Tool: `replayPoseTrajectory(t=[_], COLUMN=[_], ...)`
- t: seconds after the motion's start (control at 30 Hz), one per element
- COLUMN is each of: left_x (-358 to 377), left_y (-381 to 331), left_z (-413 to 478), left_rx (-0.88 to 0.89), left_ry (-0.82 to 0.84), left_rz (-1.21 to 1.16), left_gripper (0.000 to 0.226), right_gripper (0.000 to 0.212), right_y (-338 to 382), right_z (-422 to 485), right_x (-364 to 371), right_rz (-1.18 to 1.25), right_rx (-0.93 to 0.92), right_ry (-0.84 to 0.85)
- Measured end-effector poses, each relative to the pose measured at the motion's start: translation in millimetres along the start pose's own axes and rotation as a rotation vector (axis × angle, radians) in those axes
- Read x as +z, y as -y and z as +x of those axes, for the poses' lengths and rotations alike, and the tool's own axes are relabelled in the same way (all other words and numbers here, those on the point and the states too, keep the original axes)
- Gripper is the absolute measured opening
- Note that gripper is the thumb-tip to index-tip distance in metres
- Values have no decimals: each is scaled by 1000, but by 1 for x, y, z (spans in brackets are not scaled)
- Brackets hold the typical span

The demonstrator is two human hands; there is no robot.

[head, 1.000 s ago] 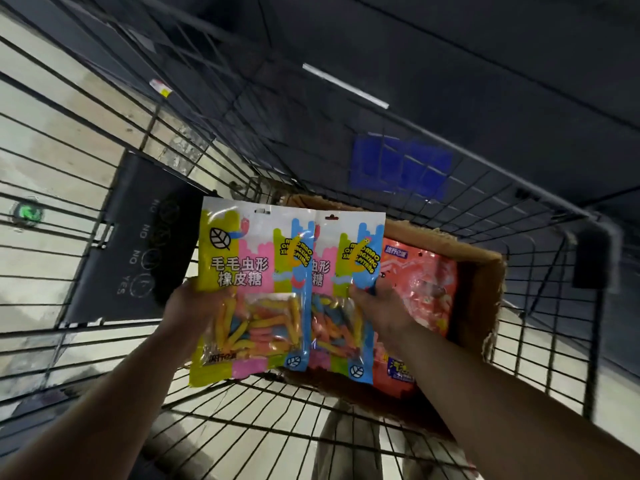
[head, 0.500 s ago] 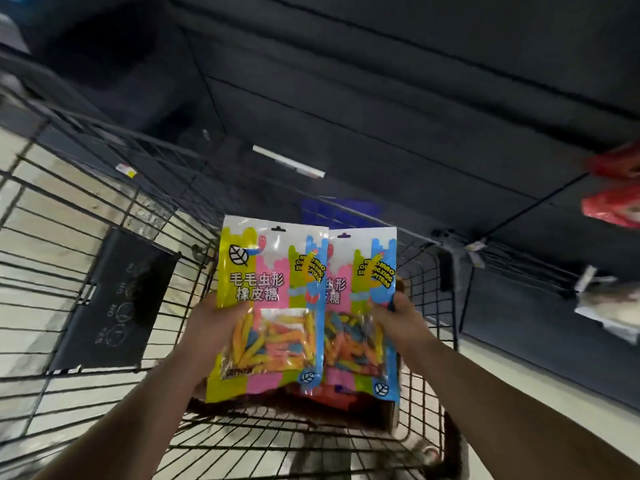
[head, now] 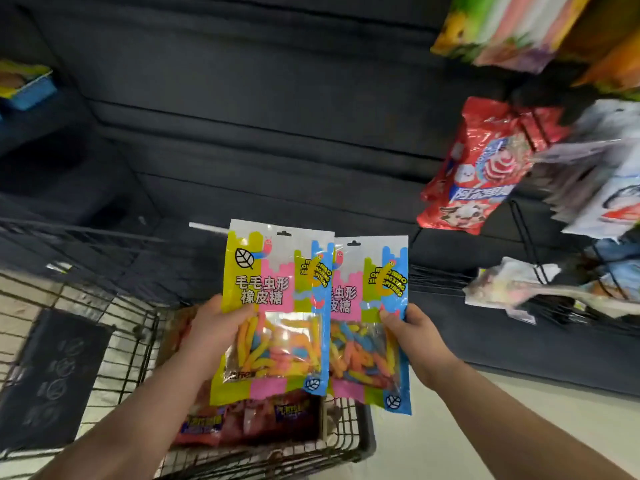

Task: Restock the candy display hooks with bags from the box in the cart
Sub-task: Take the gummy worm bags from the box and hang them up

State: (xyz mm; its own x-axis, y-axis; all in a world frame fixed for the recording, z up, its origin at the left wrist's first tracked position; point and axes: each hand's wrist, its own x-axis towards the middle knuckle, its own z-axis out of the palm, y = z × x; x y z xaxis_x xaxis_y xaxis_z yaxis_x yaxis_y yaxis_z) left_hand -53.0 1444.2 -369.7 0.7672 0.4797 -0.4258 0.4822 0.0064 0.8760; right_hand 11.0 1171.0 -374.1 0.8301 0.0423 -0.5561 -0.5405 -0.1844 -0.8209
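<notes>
I hold two colourful gummy-worm bags upright, side by side and overlapping. My left hand (head: 214, 332) grips the left edge of the front bag (head: 277, 306). My right hand (head: 414, 336) pinches the right edge of the second bag (head: 372, 327), which sits partly behind the first. Below them the box (head: 325, 420) in the wire cart (head: 131, 344) shows red candy bags (head: 249, 419). On the display at the right hang a red bag (head: 481, 168) and several pale bags (head: 595, 188); the hooks themselves are mostly hidden.
A dark slatted wall panel (head: 277, 116) fills the background. A black sign (head: 52, 375) hangs on the cart's left side. More colourful bags (head: 519, 26) hang at the top right. Pale floor (head: 485, 427) lies to the right of the cart.
Both hands lifted the two bags up out of the cart while my view swung up and right, bringing the hanging display bags into sight. The box now lies low in the frame.
</notes>
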Motion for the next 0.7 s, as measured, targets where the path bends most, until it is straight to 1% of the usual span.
replayPoseTrajectory(t=[0.1,0.27,0.47,0.6,0.67,0.7], left_x=[37,106,204,263,288,303], left_y=[-11,-21,-32,-33,-33,-35], left_z=[-20,-63,-144,-203,-230,-246], left_rx=[21,52,134,149,155,163], left_ry=[68,210,361,452,508,540], left_rz=[-25,5,33,27,39,41], left_gripper=[12,14,13,11,17,17], right_gripper=[18,20,17,22,22,23], right_y=[-6,-26,-67,-92,-104,-110], right_z=[-22,-69,-137,-184,-207,-220], right_x=[-44,-131,-237,-302,-331,-348], right_rz=[34,90,181,246,265,275], right_rx=[-27,-64,-108,-120,-139,-146], right_ry=[-37,-169,-348,-449,-480,-498])
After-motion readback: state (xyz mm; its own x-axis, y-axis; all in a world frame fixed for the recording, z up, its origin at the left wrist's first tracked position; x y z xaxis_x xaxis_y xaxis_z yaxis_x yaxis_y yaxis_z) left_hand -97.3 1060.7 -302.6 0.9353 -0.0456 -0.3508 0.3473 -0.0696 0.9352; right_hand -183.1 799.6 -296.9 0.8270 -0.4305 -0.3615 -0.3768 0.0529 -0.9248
